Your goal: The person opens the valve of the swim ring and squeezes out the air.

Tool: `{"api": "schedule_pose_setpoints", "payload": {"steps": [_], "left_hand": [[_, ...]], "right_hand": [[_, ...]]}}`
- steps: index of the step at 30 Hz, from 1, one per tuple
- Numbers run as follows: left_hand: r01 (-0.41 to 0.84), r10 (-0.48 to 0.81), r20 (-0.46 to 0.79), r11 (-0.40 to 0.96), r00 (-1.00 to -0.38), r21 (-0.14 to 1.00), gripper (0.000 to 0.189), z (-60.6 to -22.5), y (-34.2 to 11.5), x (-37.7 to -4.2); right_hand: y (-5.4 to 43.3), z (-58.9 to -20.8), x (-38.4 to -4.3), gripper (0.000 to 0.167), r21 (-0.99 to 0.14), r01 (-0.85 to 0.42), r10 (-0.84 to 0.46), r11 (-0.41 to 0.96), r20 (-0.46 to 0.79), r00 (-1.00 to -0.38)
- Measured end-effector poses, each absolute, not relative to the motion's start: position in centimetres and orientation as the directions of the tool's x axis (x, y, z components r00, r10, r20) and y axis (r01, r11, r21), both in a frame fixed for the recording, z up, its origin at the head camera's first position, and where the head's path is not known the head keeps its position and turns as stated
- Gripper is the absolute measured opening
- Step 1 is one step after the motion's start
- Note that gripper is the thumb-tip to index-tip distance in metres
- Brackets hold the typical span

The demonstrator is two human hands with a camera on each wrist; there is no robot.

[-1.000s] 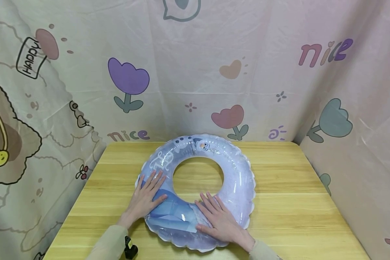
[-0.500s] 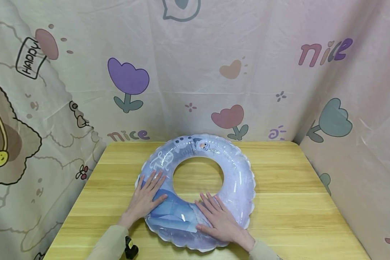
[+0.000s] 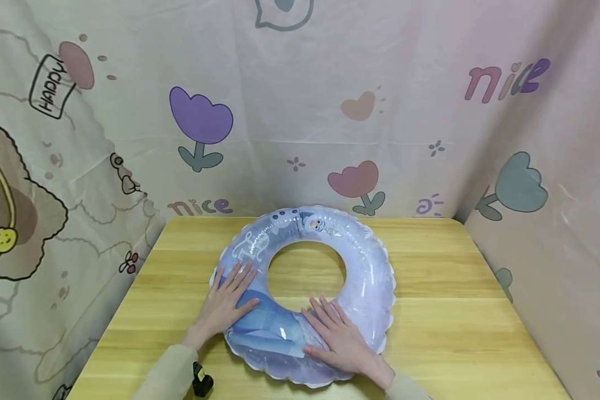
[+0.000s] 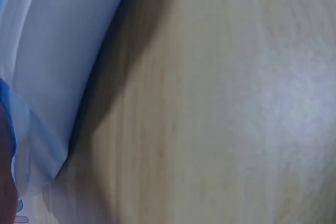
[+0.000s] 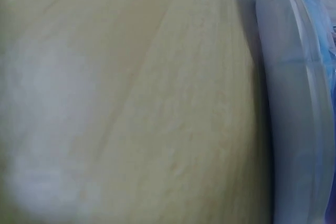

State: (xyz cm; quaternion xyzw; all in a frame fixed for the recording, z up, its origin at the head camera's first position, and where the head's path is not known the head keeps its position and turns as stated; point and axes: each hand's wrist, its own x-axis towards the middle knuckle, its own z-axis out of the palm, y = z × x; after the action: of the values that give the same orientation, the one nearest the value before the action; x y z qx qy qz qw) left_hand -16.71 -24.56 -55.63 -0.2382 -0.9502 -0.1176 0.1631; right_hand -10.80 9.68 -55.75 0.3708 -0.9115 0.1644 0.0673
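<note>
A pale blue inflatable swim ring (image 3: 365,266) with a cartoon print lies flat on the wooden table (image 3: 455,311). My left hand (image 3: 227,303) rests flat on the ring's near left part, fingers straight and spread. My right hand (image 3: 337,336) lies flat on the near right part, fingers straight. Both wrist views are blurred and close: the left wrist view has the ring's edge (image 4: 58,77) beside the table (image 4: 220,108); the right wrist view has the ring's edge (image 5: 299,108) and the table (image 5: 131,103).
Printed cloth (image 3: 300,105) with tulips and the word "nice" hangs behind and on both sides of the table. A small black object (image 3: 201,383) sits by my left sleeve at the table's near edge. Bare wood lies left and right of the ring.
Both hands stay flat on the ring in the same spots. The head view has shifted very slightly; nothing on the table has moved.
</note>
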Motion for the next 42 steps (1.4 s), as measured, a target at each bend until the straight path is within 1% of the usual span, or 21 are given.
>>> {"api": "schedule_pose_setpoints", "payload": {"steps": [8,11,15,18,23,25,30,35,42], "left_hand": [[0.477,0.403,0.336,0.862,-0.851,0.173,0.08,-55.3,-24.6,-16.7],[0.474,0.402,0.32,0.86,-0.858,0.19,0.08,-54.9,-24.6,-16.7],[0.453,0.387,0.309,0.872,-0.869,0.184,0.079,-53.9,-24.2,-16.2],[0.44,0.378,0.309,0.883,-0.873,0.162,0.08,-52.5,-22.9,-15.4],[0.47,0.42,0.26,0.867,-0.869,0.168,0.086,-51.4,-19.9,-13.7],[0.478,0.431,0.243,0.858,-0.869,0.188,0.088,-51.6,-19.0,-13.3],[0.495,0.443,0.266,0.849,-0.856,0.182,0.091,-53.4,-18.1,-12.8],[0.506,0.447,0.313,0.851,-0.838,0.138,0.091,-55.1,-18.1,-12.7],[0.497,0.445,0.342,0.864,-0.828,0.082,0.091,-55.8,-18.1,-12.8]], "right_hand": [[9.8,-55.5,-10.8,0.073,-0.208,-0.717,-0.658,0.666,0.291,-0.695],[10.0,-54.7,-10.7,0.075,-0.219,-0.714,-0.661,0.665,0.272,-0.699],[10.7,-53.1,-11.1,0.074,-0.245,-0.708,-0.658,0.662,0.261,-0.706],[11.9,-52.0,-12.2,0.073,-0.262,-0.682,-0.624,0.683,0.276,-0.731],[14.7,-51.9,-14.9,0.071,-0.203,-0.597,-0.534,0.776,0.293,-0.793],[15.7,-52.3,-15.8,0.071,-0.154,-0.574,-0.516,0.804,0.301,-0.802],[17.0,-53.4,-16.8,0.069,-0.119,-0.553,-0.507,0.825,0.278,-0.816],[17.2,-54.2,-17.1,0.068,-0.143,-0.544,-0.502,0.827,0.249,-0.828],[16.8,-54.4,-17.3,0.067,-0.163,-0.539,-0.502,0.826,0.22,-0.836]]}}
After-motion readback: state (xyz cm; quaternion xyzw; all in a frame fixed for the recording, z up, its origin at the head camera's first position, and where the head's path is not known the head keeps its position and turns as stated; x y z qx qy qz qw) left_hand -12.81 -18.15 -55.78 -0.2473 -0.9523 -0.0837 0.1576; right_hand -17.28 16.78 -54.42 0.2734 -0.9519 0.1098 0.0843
